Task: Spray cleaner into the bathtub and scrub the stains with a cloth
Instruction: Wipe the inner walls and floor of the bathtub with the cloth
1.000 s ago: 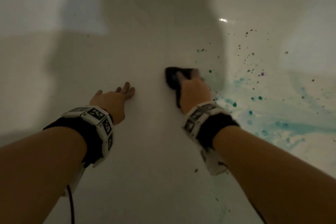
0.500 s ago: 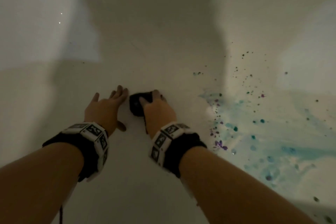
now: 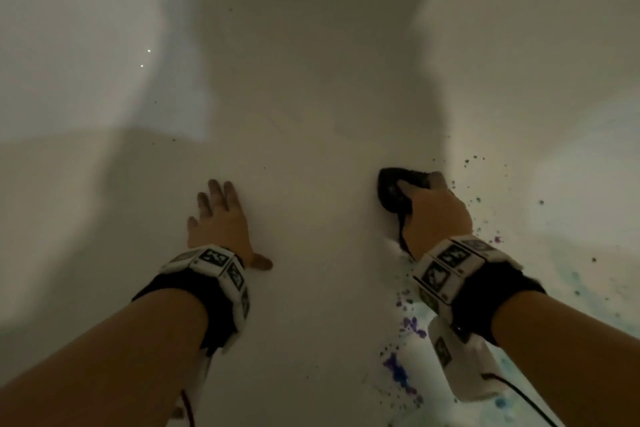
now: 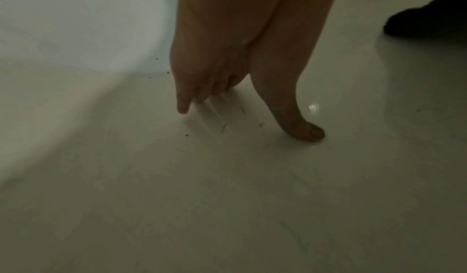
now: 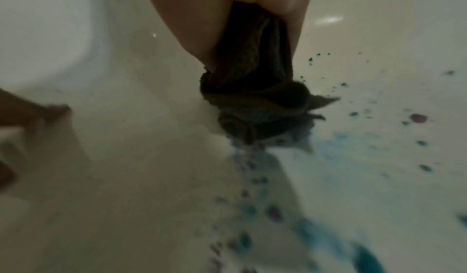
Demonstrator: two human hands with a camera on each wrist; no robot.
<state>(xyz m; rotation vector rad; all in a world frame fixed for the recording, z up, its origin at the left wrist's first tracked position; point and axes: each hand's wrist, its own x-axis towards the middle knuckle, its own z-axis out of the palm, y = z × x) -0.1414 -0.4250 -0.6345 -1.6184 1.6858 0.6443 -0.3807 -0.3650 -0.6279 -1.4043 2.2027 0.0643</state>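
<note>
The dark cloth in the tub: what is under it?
The cloth, gripped by the right hand, presses on the white tub floor, at the edge of blue and purple stains. Whatever lies directly beneath it is covered.

The tub (image 3: 294,322) was white and glossy, its floor curving up into pale walls on either side. The cloth (image 3: 393,192) was dark, almost black, bunched into a wad and gripped in the right hand (image 3: 436,218), pressed down against the tub floor with a loose corner sticking out to one side. The stains (image 3: 398,369) were teal-blue smears and purple blots with fine dark specks scattered round them, spread over the floor and lower wall on the right side of the tub. The cloth sat at the left edge of that stained patch, touching the nearest blue smear.
</note>
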